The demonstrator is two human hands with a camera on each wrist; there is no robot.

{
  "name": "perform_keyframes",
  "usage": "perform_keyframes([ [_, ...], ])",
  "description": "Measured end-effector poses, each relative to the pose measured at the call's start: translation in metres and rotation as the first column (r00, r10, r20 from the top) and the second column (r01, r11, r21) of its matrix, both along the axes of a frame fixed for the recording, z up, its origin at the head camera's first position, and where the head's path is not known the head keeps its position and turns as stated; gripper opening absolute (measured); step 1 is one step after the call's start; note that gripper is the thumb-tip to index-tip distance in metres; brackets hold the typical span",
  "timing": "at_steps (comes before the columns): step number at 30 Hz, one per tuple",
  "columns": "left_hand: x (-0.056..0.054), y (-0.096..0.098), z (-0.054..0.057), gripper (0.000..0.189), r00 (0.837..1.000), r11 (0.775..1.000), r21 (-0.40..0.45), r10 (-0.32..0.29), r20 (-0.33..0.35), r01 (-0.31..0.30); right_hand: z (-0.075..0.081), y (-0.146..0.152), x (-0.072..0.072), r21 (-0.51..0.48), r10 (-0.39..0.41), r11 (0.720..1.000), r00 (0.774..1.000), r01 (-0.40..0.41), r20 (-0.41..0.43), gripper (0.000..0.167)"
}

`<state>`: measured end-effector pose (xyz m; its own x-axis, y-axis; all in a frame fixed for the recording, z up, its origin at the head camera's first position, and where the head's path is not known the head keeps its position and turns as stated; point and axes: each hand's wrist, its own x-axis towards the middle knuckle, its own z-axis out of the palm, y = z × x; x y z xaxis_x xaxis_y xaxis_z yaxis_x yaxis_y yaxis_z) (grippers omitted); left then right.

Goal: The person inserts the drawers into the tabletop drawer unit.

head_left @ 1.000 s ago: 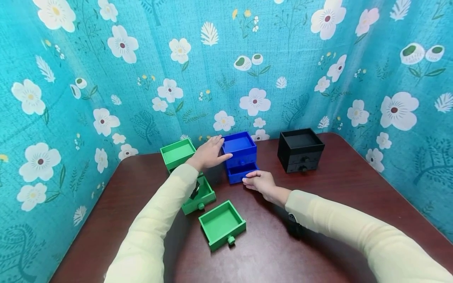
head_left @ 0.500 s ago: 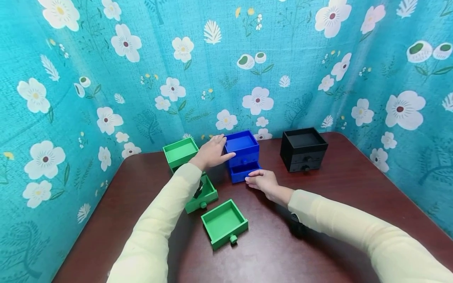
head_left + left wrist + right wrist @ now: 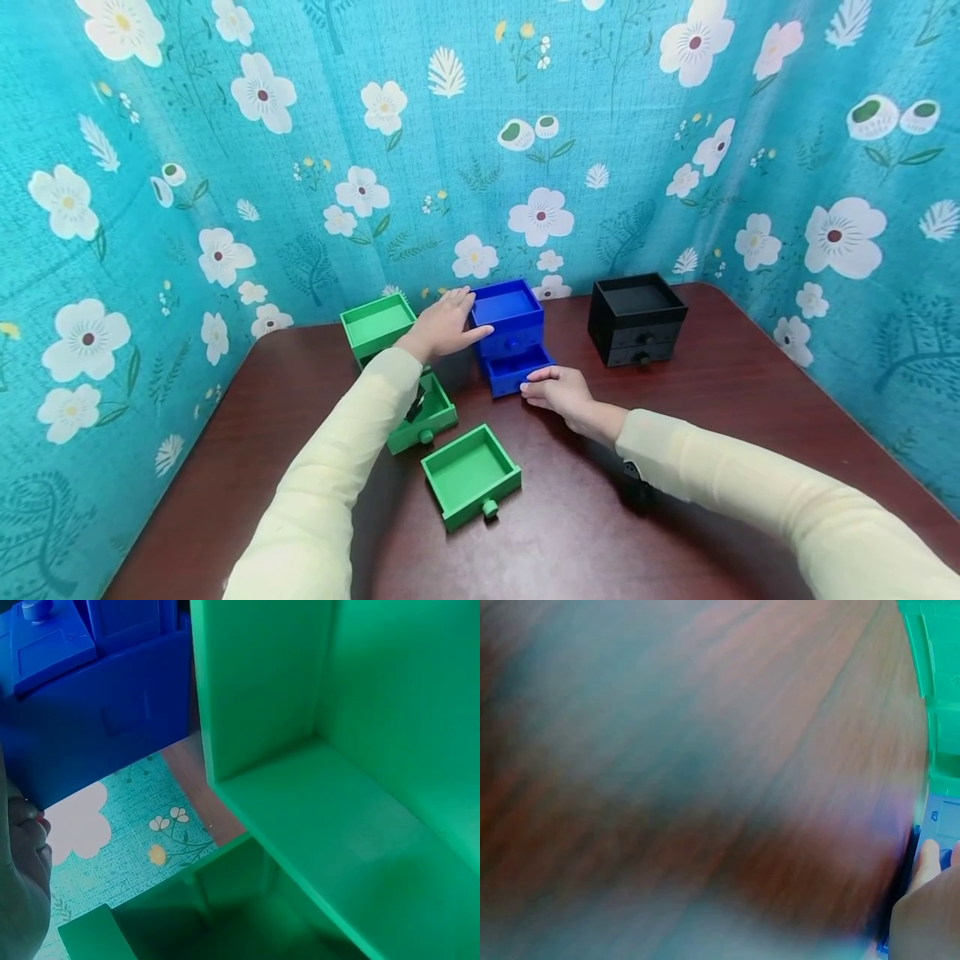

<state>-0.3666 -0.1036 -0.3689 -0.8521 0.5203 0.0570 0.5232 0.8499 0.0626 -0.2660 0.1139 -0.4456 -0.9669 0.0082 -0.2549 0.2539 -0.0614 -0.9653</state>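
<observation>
A blue mini drawer cabinet [image 3: 510, 304] with an open-topped tray stands near the curtain. Its lower drawer [image 3: 517, 371] is pulled partly out, while the upper one is in. My right hand [image 3: 562, 392] pinches the lower drawer's knob; in the right wrist view the blue knob [image 3: 946, 859] shows between thumb and finger. Fingers extended, my left hand [image 3: 444, 325] rests against the cabinet's left side. Under my left arm is a green cabinet [image 3: 377, 323] with one drawer [image 3: 431, 410] out in front, partly hidden by the sleeve.
A separate green drawer [image 3: 472, 471] lies on the dark wooden table [image 3: 570, 525], nearer to me. To the right stands a black drawer cabinet [image 3: 637, 317] with both drawers in. A turquoise floral curtain [image 3: 450, 150] hangs behind the table.
The lower blue drawer has slid a little farther out toward me, my right hand moving with it. My left hand has stayed against the cabinet.
</observation>
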Motion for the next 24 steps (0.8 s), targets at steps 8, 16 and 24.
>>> perform_keyframes([
  [8,0.002,-0.001,0.002,0.089,1.0,1.0,0.007,0.001,0.015,-0.001,-0.003,-0.007,-0.014,0.004,-0.004,1.0,1.0,0.004,-0.01,0.021],
  [16,-0.001,-0.002,0.0,0.089,1.0,1.0,0.012,-0.011,0.008,0.011,-0.005,-0.007,-0.029,0.004,0.002,1.0,1.0,-0.002,-0.011,0.02],
  [24,-0.003,-0.003,-0.001,0.088,1.0,1.0,0.017,-0.015,-0.003,0.015,-0.004,-0.009,-0.038,-0.003,0.02,1.0,1.0,-0.02,-0.016,0.019],
])
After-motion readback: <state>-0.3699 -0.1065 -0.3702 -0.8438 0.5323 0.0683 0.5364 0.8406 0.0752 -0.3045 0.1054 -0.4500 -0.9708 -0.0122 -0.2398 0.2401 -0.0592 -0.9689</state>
